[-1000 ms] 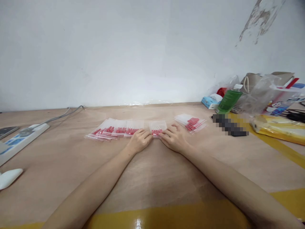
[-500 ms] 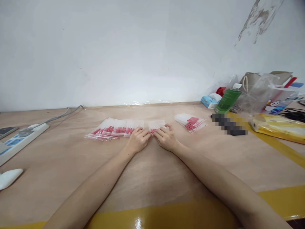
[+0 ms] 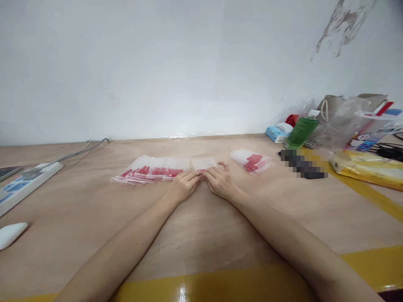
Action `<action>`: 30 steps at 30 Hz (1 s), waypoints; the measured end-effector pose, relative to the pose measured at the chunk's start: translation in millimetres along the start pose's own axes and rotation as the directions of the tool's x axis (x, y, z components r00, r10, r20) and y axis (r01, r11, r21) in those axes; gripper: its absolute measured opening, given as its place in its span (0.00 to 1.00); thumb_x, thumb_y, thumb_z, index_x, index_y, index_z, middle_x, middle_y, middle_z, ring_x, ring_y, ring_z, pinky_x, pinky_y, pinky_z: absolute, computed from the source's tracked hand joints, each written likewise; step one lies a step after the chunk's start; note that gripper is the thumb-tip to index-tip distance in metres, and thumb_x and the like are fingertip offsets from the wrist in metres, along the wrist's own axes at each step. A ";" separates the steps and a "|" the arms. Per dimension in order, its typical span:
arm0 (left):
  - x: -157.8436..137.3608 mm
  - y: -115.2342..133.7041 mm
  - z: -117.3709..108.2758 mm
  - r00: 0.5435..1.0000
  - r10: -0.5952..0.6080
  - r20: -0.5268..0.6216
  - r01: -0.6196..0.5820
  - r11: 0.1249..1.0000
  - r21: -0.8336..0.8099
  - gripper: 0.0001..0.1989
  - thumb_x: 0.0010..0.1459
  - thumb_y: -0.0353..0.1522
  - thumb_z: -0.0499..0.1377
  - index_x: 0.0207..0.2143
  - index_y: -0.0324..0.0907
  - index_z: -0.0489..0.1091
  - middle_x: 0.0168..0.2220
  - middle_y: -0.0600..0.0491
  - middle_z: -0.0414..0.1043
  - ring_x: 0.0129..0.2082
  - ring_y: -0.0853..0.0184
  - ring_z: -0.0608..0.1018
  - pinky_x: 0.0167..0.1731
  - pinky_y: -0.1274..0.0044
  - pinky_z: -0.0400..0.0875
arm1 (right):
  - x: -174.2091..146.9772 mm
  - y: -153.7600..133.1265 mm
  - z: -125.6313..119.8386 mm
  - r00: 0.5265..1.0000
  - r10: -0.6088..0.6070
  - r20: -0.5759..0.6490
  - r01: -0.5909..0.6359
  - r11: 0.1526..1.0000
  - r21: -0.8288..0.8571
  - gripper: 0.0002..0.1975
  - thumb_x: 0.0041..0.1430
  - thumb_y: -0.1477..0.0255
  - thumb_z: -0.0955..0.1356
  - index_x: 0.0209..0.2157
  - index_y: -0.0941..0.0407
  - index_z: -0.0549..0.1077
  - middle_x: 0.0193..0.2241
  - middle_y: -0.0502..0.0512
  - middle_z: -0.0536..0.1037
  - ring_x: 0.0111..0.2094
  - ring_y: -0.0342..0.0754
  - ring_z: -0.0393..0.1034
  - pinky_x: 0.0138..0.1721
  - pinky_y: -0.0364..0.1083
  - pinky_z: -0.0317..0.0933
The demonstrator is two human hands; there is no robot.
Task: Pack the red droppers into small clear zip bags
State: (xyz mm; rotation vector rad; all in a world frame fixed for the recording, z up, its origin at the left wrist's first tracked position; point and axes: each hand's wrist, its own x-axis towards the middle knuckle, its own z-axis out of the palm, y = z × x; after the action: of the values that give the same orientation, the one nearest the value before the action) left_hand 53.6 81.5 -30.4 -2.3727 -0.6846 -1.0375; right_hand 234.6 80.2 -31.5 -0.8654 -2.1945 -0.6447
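In the head view a small clear plastic bag with red pieces in it lies flat on the table, its near edge pinched between my fingers. My left hand is closed on the left part of that edge, and my right hand grips it just beside, with the right index finger raised. To the left, a row of overlapping clear bags with red pieces reaches up to my left hand. A smaller pile of such bags lies to the right of my right hand. My fingertips partly hide the red pieces.
A power strip with a grey cable and a white rounded object lie at left. At right stand a green bottle, a blue tissue pack and plastic bags, near a pixelated dark object and a yellow package.
The bag between my hands has tilted and shifted slightly left. My left fingers have straightened and lowered a little along its near edge. My right hand has hardly moved.
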 end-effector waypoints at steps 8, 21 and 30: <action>-7.9 -5.9 2.9 0.997 -0.064 -0.047 0.062 0.997 -0.044 0.09 0.60 0.28 0.51 0.37 0.41 0.71 0.38 0.51 0.75 0.36 0.67 0.77 0.36 0.75 0.72 | -3.6 10.2 -6.7 0.994 0.021 -0.103 -0.020 1.000 0.011 0.11 0.60 0.74 0.61 0.30 0.53 0.74 0.28 0.49 0.77 0.32 0.41 0.66 0.49 0.51 0.41; 2.9 -3.9 -1.2 0.999 -0.002 -0.047 -0.001 0.998 -0.070 0.08 0.58 0.26 0.53 0.35 0.41 0.71 0.36 0.51 0.76 0.37 0.66 0.76 0.38 0.72 0.69 | -0.4 1.8 -2.1 0.995 -0.002 -0.098 0.003 1.000 0.016 0.11 0.60 0.74 0.60 0.32 0.55 0.73 0.27 0.50 0.77 0.31 0.41 0.65 0.49 0.51 0.42; -0.1 -6.0 0.2 0.998 -0.021 -0.066 0.015 0.995 -0.102 0.07 0.58 0.26 0.54 0.36 0.41 0.71 0.36 0.51 0.75 0.37 0.65 0.76 0.38 0.71 0.70 | 0.4 0.2 -3.5 0.997 0.016 -0.077 -0.014 1.000 0.027 0.12 0.60 0.75 0.59 0.33 0.55 0.73 0.27 0.49 0.77 0.30 0.40 0.65 0.51 0.52 0.38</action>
State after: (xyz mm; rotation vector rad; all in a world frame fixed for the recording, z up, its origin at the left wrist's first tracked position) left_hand 50.1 86.2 -29.3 -2.4090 -0.6442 -1.1799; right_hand 235.9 78.3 -28.9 -0.8296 -2.1203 -0.6307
